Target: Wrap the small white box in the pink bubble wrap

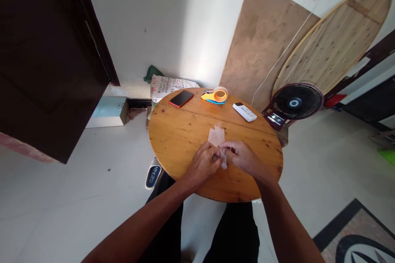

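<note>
A small round wooden table [179, 139] stands in front of me. On its near half lies a pale, translucent folded sheet [216, 136], like thin paper or plastic. My left hand [203, 163] and my right hand [239, 154] meet at the sheet's near end and pinch it between fingertips. The part under my fingers is hidden.
At the table's far edge lie a red phone [181, 98], an orange and blue tape dispenser [215, 96] and a white remote [244, 111]. A black fan [296, 102] stands to the right, with wooden boards [265, 41] leaning on the wall. A dark door [46, 57] hangs at left.
</note>
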`<state>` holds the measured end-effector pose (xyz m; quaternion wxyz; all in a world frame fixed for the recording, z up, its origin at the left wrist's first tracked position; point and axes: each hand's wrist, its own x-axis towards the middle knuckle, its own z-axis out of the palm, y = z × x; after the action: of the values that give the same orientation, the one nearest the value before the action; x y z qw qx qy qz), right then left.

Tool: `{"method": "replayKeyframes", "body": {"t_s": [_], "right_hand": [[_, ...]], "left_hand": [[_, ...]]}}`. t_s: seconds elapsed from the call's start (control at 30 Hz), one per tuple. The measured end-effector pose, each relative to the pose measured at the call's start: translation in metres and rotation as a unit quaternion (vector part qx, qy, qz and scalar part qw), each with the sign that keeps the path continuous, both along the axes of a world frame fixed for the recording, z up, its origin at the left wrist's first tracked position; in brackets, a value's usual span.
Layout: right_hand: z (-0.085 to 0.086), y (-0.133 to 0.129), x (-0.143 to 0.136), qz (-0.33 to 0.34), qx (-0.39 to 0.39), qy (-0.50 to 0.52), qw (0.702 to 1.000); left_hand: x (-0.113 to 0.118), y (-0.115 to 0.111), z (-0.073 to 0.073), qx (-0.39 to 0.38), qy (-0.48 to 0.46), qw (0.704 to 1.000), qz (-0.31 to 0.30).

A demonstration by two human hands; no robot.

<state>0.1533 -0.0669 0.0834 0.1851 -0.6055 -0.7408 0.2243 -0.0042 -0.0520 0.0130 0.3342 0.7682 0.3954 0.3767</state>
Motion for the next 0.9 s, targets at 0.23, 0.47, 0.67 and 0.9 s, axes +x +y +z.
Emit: {"method": "replayKeyframes", "body": {"t_s": [0.23, 0.47, 0.67, 0.9], "right_hand": [[-0.017, 0.002, 0.018, -0.086, 0.034, 0.038, 0.995], [-0.050, 0.009, 0.016, -0.087, 0.081, 0.091, 0.989], [-0.046, 0.013, 0.013, -0.047, 0.064, 0.058, 0.995], [-0.040, 0.016, 0.015, -0.026, 0.016, 0.097, 0.995]], "left_hand": [[-0.003, 0.003, -0.002, 0.071, 0.053, 0.996, 0.003], [-0.004, 0.010, 0.003, 0.075, 0.065, 0.994, -0.036], [-0.005, 0.006, -0.002, 0.097, 0.068, 0.993, -0.027], [-0.005, 0.008, 0.001, 0.125, 0.088, 0.986, -0.059]]}}
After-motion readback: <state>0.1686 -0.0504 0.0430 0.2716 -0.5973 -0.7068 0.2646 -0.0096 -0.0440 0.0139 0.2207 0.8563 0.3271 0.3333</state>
